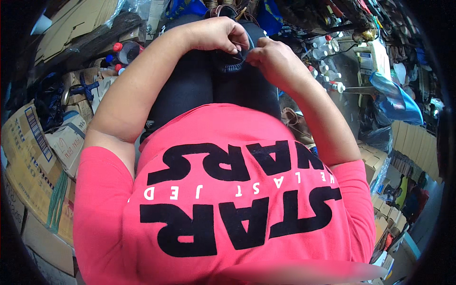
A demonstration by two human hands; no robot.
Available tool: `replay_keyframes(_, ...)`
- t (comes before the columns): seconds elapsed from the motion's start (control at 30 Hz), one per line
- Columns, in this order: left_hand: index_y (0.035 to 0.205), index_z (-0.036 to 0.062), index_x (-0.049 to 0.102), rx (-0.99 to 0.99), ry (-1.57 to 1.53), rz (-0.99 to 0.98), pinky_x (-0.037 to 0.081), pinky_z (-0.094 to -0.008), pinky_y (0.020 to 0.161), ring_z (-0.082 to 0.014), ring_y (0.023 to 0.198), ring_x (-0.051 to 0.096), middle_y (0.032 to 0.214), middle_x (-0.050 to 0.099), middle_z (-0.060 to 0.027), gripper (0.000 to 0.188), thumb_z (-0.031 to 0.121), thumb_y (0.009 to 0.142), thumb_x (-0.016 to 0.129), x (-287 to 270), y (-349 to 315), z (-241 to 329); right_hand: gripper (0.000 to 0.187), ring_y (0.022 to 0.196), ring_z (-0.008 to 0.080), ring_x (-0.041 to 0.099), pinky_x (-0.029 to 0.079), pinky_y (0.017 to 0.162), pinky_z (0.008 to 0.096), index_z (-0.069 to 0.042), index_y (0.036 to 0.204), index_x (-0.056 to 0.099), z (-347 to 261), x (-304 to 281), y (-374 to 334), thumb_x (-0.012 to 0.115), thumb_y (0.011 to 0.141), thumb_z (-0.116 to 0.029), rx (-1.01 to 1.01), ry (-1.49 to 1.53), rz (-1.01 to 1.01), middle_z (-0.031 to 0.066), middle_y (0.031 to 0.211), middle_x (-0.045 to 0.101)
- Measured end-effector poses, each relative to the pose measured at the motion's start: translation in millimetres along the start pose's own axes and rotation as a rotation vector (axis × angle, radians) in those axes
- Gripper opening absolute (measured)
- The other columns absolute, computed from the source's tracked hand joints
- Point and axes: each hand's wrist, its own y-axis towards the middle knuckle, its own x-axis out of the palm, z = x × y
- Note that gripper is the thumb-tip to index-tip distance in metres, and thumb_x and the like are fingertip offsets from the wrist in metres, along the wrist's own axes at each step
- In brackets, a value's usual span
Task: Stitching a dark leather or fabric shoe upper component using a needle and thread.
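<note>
A dark shoe (230,68) rests between my thighs, with a curved rim and a row of small stitch-like marks at its near end. Above its opening, my left hand (219,35) is closed in a pinch, thumb against fingertips. A thin line, perhaps thread, shows near those fingertips, but what they hold is too small to make out. My right hand (274,58) is closed at the shoe's right edge, its fingertips pressed together on the rim. Part of the shoe's far side is hidden by my hands.
Cardboard boxes (29,152) are stacked on my left, near bottles with red and blue caps (128,52). Several clear bottles (327,71) stand on the right, beside a blue plastic bag (396,102). A brown shoe (295,122) lies by my right thigh.
</note>
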Motion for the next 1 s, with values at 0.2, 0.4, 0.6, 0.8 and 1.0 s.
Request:
replay_keyframes(0.2,0.09,0.002,0.065,-0.006,0.257,0.325,0.052,-0.0281,0.077,-0.0143,0.083,0.065,0.086,0.068,-0.0074,0.022,-0.003,0.069,0.071,11.2,5.0,2.1,0.011,0.079,0.0291,0.063,0.05,0.071,0.0366,-0.003,0.087,0.068,11.4,-2.4,2.9,0.065,0.077,-0.007,0.036,0.152,-0.072,0.0141,0.083,0.063)
replay_keyframes(0.4,0.102,0.0051,0.06,0.228,0.756,0.79,0.05,-0.0365,0.075,-0.0279,0.08,0.064,0.081,0.065,-0.0128,0.034,0.009,0.071,0.072,34.1,-6.6,0.2,0.015,0.073,0.0138,0.059,0.047,0.068,0.0294,-0.001,0.092,0.063,15.7,13.8,-1.6,0.065,0.084,-0.014,0.333,0.66,-0.04,0.0038,0.077,0.062)
replay_keyframes(0.6,0.108,0.0044,0.058,-0.095,0.573,0.521,0.048,-0.0341,0.07,-0.0281,0.078,0.063,0.081,0.062,-0.0134,0.034,0.01,0.075,0.067,54.5,-77.1,25.7,0.027,0.084,0.0117,0.05,0.042,0.077,0.0243,-0.004,0.097,0.062,36.1,26.7,-29.9,0.072,0.081,-0.023,0.283,0.719,0.062,0.0019,0.099,0.05)
replay_keyframes(0.8,0.097,0.002,0.064,-0.04,0.569,0.967,0.048,-0.029,0.076,-0.0186,0.084,0.062,0.093,0.065,-0.0092,0.015,0.013,0.089,0.058,20.3,-91.5,15.4,0.02,0.078,0.0185,0.055,0.044,0.069,0.0288,-0.004,0.082,0.064,55.6,49.4,-22.2,0.07,0.079,-0.022,0.246,0.539,0.536,0.0078,0.084,0.056)
replay_keyframes(1.0,0.097,0.004,0.059,0.44,-1.039,0.564,0.044,-0.0355,0.091,-0.025,0.089,0.061,0.093,0.064,-0.0108,0.04,0.036,0.1,0.035,40.2,-37.3,27.5,0.036,0.094,0.0282,0.061,0.045,0.092,0.0459,-0.005,0.095,0.06,31.8,47.4,-3.2,0.044,0.096,-0.037,0.333,2.353,0.651,0.0121,0.094,0.064)
